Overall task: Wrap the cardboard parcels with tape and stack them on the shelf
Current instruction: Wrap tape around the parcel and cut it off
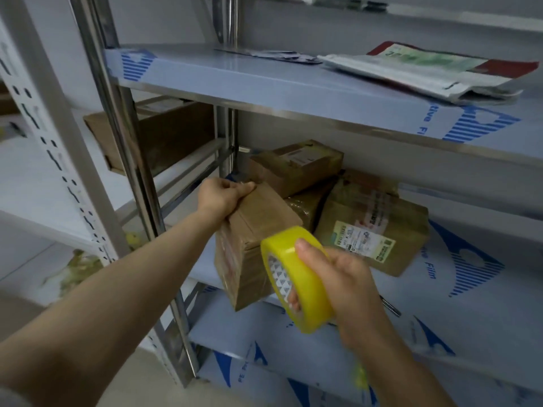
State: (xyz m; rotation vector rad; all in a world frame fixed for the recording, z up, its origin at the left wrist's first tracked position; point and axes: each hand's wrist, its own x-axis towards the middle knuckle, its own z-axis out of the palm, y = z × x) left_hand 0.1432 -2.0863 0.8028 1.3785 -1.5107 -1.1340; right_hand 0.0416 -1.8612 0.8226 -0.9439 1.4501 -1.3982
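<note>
Head cam: left hand (224, 193) grips the top back edge of a cardboard box (252, 245), tilted at the front lip of the middle shelf (470, 289). Right hand (343, 283) wrapped round a yellow tape roll (296, 277), just in front of the box. 3 more parcels (373, 230) piled behind it, w/ flat mailer bags (426, 71) one shelf up.

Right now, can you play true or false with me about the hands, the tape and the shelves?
1. The right hand holds a yellow tape roll. True.
2. The left hand is empty. False: it grips a cardboard parcel.
3. A labelled parcel lies on the middle shelf. True.
4. The upper shelf holds toys. False: flat bags lie there.
</note>
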